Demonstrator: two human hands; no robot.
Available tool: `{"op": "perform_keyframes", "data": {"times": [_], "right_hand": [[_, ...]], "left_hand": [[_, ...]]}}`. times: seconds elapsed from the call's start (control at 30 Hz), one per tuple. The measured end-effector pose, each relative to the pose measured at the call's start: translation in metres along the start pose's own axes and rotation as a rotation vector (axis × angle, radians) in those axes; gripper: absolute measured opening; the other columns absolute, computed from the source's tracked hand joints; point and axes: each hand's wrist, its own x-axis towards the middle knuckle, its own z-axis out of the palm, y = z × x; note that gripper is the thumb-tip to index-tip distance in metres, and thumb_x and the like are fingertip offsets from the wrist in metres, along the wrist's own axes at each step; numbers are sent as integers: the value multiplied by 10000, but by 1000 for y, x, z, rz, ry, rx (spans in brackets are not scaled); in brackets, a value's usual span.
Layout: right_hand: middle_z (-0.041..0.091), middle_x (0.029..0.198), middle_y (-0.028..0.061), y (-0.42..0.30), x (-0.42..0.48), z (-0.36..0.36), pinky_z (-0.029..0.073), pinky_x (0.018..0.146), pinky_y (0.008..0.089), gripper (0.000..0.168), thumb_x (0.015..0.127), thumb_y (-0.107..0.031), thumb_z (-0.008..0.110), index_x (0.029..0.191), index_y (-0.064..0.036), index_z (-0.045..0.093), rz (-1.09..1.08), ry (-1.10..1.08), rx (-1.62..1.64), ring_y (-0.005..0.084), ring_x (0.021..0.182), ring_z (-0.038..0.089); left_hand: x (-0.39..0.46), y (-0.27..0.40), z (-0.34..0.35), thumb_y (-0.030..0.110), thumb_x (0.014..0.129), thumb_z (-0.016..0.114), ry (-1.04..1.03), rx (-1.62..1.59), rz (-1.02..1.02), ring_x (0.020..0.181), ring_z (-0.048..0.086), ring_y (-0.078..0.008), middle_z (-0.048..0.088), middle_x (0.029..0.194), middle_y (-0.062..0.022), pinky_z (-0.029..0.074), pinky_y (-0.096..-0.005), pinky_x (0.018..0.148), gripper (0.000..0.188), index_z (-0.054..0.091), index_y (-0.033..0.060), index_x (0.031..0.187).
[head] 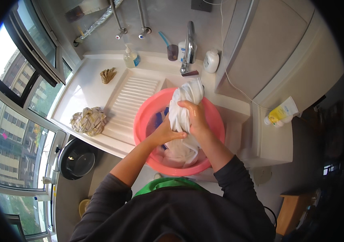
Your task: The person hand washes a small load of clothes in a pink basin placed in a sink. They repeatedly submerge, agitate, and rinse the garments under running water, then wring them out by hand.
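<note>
A wet white cloth (181, 116) is bunched between my two hands above a pink plastic basin (143, 121). My left hand (168, 130) grips its lower left side, thumb pointing right. Higher up on the right, my right hand (193, 116) wraps around the bundle. The upper end of the cloth sticks up towards the chrome faucet (189, 48), and its lower part hangs into the basin. Dark blue fabric (159, 119) shows inside the basin, left of the white cloth. My hands and the white cloth hide much of the basin's inside.
Left of the basin is a ribbed washboard (134, 98). A crumpled plaid cloth (89, 121) and a small brown cloth (108, 75) lie beside it. A pump bottle (131, 56), a cup (172, 52) and a white bottle (211, 61) line the back. A yellow tube (281, 110) stands right.
</note>
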Motion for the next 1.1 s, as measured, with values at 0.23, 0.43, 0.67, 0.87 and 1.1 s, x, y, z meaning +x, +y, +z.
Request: {"op": "perform_keyframes", "data": {"times": [0.23, 0.43, 0.67, 0.87, 1.1], "right_hand": [[621, 1053, 83, -41, -16, 27, 470, 866, 340, 440, 871, -360, 620, 1142, -18, 567, 37, -189, -187, 221, 965, 605], [350, 1386, 229, -32, -57, -32, 299, 1052, 380, 987, 725, -405, 751, 1400, 48, 192, -257, -182, -1103, 302, 1312, 335], [341, 1380, 196, 9, -104, -17, 271, 1065, 444, 1159, 579, -313, 862, 1413, 37, 136, -515, 46, -890, 311, 1302, 322], [514, 1225, 123, -27, -80, -2, 422, 941, 361, 789, 624, -53, 815, 1284, -28, 384, -734, 75, -758, 246, 1122, 523], [477, 1255, 134, -32, -76, 9, 415, 950, 368, 885, 645, -79, 818, 1341, -42, 272, -607, -1, -635, 247, 1152, 496]], "left_hand": [[8, 43, 26, 164, 762, 698, 252, -530, -200, 1069, 545, -246, 527, 1199, -113, 450, -379, 904, 669, 369, 21, 1327], [1, 53, 24, 233, 805, 582, 432, -861, -323, 984, 597, -301, 606, 1082, -167, 482, -410, 881, 465, 510, 17, 1211], [11, 120, 56, 236, 796, 605, 458, -991, -282, 921, 611, -318, 615, 1021, -173, 513, -439, 809, 433, 527, 0, 1150], [25, 172, 61, 239, 841, 551, 314, -989, -11, 911, 621, -327, 611, 1035, -201, 516, -442, 823, 416, 512, -38, 1148], [35, 191, 35, 188, 830, 556, 152, -828, -9, 909, 628, -298, 616, 1021, -197, 513, -404, 831, 409, 511, -84, 1132]]}}
